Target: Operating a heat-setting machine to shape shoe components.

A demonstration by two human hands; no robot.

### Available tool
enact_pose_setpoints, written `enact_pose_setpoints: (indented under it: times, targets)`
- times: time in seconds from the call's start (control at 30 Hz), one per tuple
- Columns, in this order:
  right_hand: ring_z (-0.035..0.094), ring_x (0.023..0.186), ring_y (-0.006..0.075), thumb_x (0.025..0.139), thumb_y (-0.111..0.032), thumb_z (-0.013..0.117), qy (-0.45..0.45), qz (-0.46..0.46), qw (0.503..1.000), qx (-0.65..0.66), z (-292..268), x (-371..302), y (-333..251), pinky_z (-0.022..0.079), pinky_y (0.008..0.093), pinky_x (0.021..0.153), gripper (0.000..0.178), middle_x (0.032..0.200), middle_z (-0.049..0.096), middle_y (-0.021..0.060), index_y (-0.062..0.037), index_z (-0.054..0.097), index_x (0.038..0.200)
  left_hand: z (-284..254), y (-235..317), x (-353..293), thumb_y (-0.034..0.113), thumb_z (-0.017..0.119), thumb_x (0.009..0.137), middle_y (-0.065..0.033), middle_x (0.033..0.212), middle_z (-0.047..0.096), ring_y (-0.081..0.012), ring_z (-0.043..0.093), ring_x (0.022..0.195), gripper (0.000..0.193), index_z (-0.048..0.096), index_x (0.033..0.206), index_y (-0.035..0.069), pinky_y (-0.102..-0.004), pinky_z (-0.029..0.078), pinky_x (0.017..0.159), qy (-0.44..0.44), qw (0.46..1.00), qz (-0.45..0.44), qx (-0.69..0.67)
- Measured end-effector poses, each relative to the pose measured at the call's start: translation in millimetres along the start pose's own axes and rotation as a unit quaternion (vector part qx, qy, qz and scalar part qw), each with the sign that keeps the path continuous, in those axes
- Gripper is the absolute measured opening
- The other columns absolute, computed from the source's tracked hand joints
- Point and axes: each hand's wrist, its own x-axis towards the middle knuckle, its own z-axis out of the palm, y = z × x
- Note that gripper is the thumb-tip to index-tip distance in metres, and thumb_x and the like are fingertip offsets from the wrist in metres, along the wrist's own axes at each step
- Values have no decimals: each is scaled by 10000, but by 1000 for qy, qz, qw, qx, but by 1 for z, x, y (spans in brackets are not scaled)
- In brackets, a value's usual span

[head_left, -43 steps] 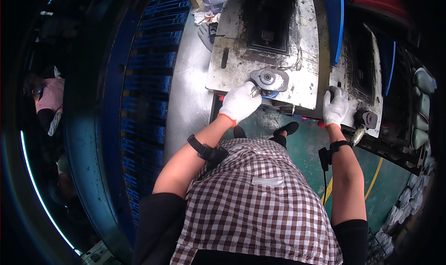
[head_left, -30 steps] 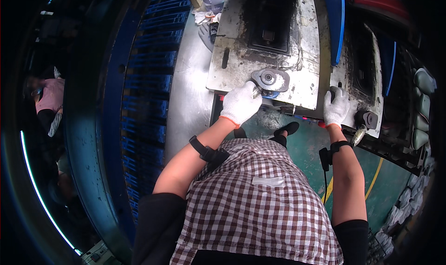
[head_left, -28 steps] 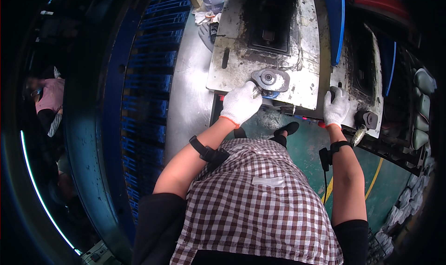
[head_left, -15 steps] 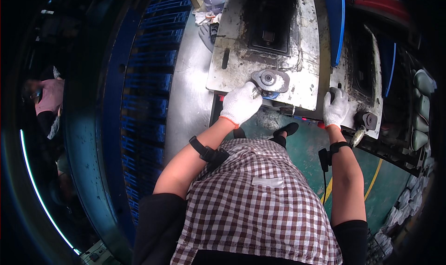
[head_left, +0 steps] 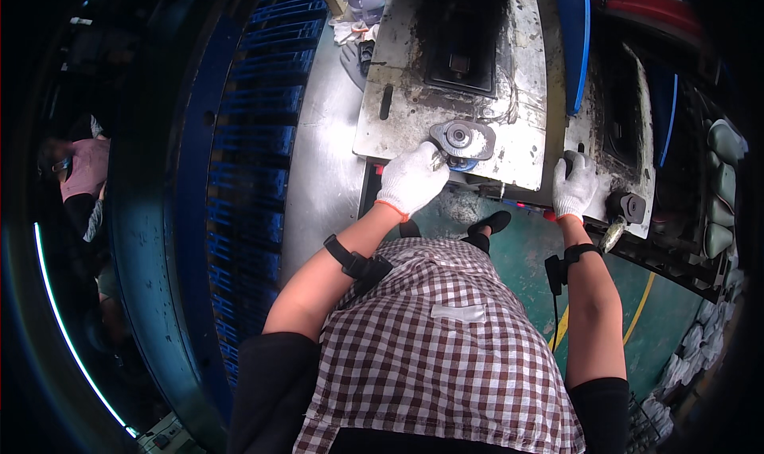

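My left hand (head_left: 413,181), in a white knit glove with an orange cuff, is closed at the near edge of a worn metal plate (head_left: 380,140). Its fingertips press against the left side of a grey oval metal fitting (head_left: 480,141) with a round hub, where a blue part (head_left: 462,165) shows underneath. What the fingers grip there is hidden. On a second metal plate (head_left: 629,185) to the right lies my gloved right hand (head_left: 575,183). Its fingers are apart, and a dark patch shows between them. A similar dark fitting (head_left: 631,207) with a hanging metallic piece (head_left: 612,237) is beside it.
Dark recessed moulds (head_left: 461,70) are set into both plates. Blue upright panels (head_left: 580,48) stand by them. Left of me is a blue slatted rack (head_left: 259,136) behind a bare metal strip (head_left: 320,167). Grey-green pads (head_left: 720,187) are stacked far right. Another person (head_left: 83,167) is at far left.
Both my hands stay in the same places. The person at far left has shifted an arm slightly.
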Motion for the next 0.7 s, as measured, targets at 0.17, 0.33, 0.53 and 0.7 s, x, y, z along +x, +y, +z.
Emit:
enact_pose_setpoints:
  times: [0.17, 0.33, 0.53, 0.7]
  targets:
    - [644, 1091, 362, 881, -193, 728, -1, 1, 1000, -3, -2, 0, -2, 497, 494, 956, 189, 1101, 706, 126, -113, 719, 1052, 0, 1, -2, 376, 658, 920, -252, 979, 747, -443, 728, 928, 391, 662, 1111, 36, -538, 568, 842, 26, 999, 30, 1]
    - [649, 1082, 362, 880, -192, 729, -1, 5, 1000, -4, -3, 0, -4, 500, 491, 954, 188, 1093, 707, 129, -110, 721, 1049, 0, 1, -2, 381, 660, 921, -249, 980, 748, -437, 729, 936, 385, 662, 1097, 39, -534, 568, 844, 25, 999, 29, -1]
    - [658, 1057, 365, 882, -191, 727, -1, 5, 1000, 0, -4, 1, -5, 505, 492, 939, 190, 1082, 707, 133, -107, 721, 1052, 0, 1, -2, 390, 661, 921, -246, 995, 748, -434, 729, 954, 394, 662, 1096, 37, -532, 565, 858, 17, 999, 26, -9]
    - [652, 1074, 363, 885, -197, 725, -7, 9, 1000, -1, -4, 1, -5, 504, 491, 941, 191, 1096, 704, 133, -106, 720, 1053, 1, -4, 3, 383, 653, 922, -244, 1017, 746, -440, 718, 977, 381, 662, 1100, 46, -526, 560, 868, 4, 1000, 26, -17]
